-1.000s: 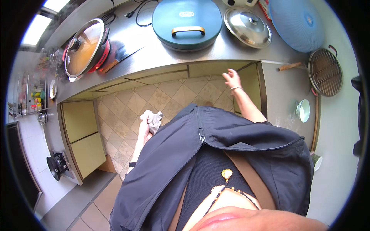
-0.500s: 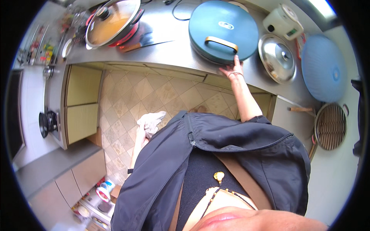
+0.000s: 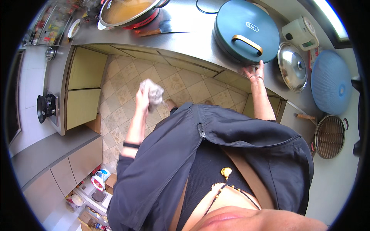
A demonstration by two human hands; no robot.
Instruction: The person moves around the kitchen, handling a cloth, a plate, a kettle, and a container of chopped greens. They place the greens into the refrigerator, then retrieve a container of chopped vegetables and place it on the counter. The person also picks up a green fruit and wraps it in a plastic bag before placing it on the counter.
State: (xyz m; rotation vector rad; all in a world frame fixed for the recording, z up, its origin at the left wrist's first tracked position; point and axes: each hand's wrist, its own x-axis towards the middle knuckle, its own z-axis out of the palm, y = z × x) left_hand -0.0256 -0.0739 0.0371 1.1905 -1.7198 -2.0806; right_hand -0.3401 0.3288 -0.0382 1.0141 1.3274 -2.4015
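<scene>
A round dark-teal electric griddle (image 3: 239,29) with a gold-edged lid handle (image 3: 247,43) sits on the steel counter, its lid down. My right hand (image 3: 255,71) grips its front edge below the handle, thumb up against the lid and fingers at the rim; parts of the fingers are hidden. Over the floor, left of my body, my left hand (image 3: 143,97) is closed around a crumpled whitish-grey cloth (image 3: 155,93), slightly blurred. Right of the griddle lies a shiny steel pot lid (image 3: 290,63).
A red-and-black pot (image 3: 129,15) under a glass lid stands at the far left of the counter, with a knife (image 3: 163,32) near the edge. On the right are a white kettle (image 3: 300,31), a blue ribbed cover (image 3: 330,82) and a slatted steamer rack (image 3: 330,136).
My left hand has lifted forward with the cloth, away from my jacket. My right hand stays at the griddle's front edge. The whole view has shifted, moving the counter things rightward in the picture.
</scene>
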